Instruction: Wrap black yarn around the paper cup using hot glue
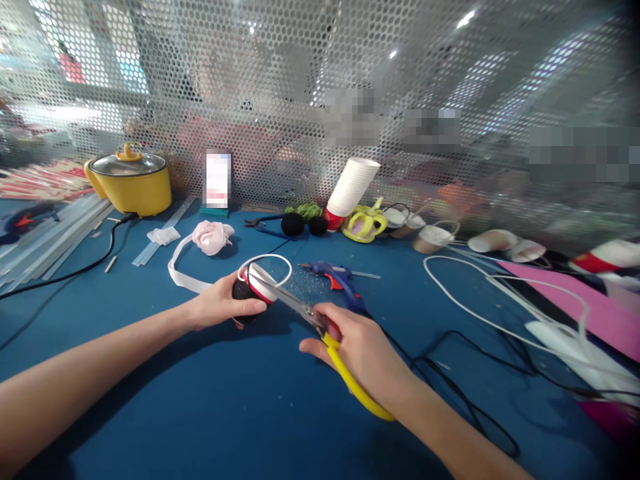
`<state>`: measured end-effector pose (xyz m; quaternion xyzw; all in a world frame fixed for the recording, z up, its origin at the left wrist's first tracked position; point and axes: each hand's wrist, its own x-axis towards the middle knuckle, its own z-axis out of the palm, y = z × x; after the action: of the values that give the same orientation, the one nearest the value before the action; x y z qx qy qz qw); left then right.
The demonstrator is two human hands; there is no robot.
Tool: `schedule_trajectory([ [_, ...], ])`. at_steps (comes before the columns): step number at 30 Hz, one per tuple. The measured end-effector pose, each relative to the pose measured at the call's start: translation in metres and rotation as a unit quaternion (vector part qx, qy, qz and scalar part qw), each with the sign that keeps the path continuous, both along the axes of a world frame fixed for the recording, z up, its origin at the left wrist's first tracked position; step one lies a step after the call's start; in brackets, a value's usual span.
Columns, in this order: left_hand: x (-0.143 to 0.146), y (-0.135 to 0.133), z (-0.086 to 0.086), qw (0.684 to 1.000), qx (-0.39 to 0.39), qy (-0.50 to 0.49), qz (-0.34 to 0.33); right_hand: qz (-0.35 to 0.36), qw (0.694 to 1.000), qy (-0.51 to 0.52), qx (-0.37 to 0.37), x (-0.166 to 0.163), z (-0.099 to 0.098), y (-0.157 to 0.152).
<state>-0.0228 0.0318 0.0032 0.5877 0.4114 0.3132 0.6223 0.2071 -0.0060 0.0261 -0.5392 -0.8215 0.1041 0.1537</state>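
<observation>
My left hand (223,303) is wrapped round a small cup (265,287) with a white and red wall and dark material at its near end. A thin white loop (286,262) arches from the cup. In my right hand (363,340) is a pair of scissors (353,380) with yellow handles. Their metal blades reach left across the cup's white part; whether they touch it I cannot tell. Just beyond my hands lies a blue glue gun (337,275). A pale pink fabric rose (213,238) with a white ribbon rests behind my left hand.
A yellow pot (140,190), clear sticks (60,233) and an upright phone (217,180) stand or lie at the left. Pliers (273,225), stacked white cups (355,183) and a yellow basket (364,223) line the perforated metal screen (280,80). Black cable (470,400) curls at right.
</observation>
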Motion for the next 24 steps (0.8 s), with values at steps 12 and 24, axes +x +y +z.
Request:
schedule_trajectory([
  [12, -0.001, 0.001, 0.0, 1.0, 0.009, 0.007, 0.006, 0.001, 1.0, 0.0, 0.003, 0.001, 0.0, 0.0],
  [24, -0.014, 0.014, -0.009, 0.994, 0.002, -0.111, -0.016, -0.017, 0.994, 0.007, -0.112, 0.011, 0.016, 0.004],
])
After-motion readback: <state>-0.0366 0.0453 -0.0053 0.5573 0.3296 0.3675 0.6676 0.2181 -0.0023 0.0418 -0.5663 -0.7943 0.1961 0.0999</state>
